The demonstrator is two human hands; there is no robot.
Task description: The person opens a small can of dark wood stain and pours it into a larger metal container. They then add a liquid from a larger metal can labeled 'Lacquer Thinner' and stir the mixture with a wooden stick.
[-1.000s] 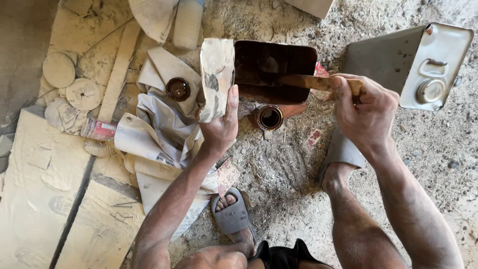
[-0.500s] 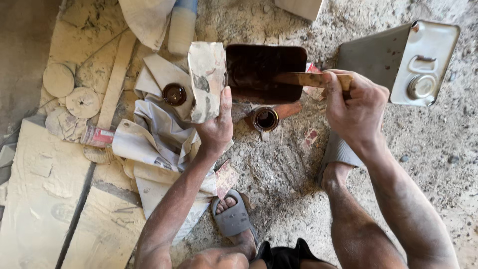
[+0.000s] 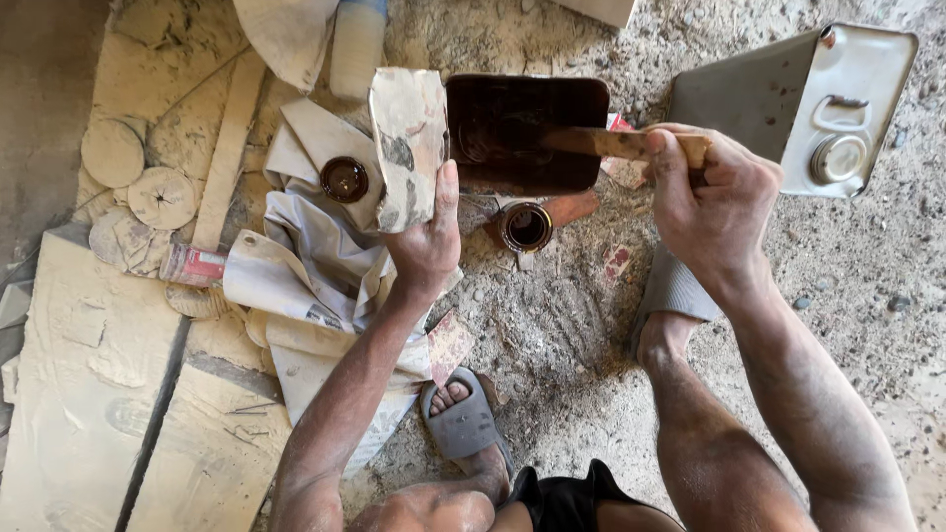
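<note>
My left hand (image 3: 426,246) grips a dusty, crumpled paper bag (image 3: 409,143) and holds it upright just left of a rectangular tin (image 3: 522,94) full of dark brown liquid. My right hand (image 3: 709,207) is closed on the end of a wooden stick (image 3: 611,144) whose tip dips into the tin. A small round open can (image 3: 525,227) sits on the ground below the tin. A brown round lid (image 3: 344,179) lies on crumpled paper to the left of the bag.
A grey metal jerrycan (image 3: 818,99) with a round cap lies at top right. Dusty paper sacks (image 3: 305,286), round discs (image 3: 138,187) and flat boards (image 3: 89,414) cover the left. My feet in grey sandals (image 3: 463,424) rest on gravel ground.
The view has shifted slightly; the tin and bag now sit a little higher in frame. My right hand keeps the stick in the tin, moved slightly. The left hand still holds the bag.
</note>
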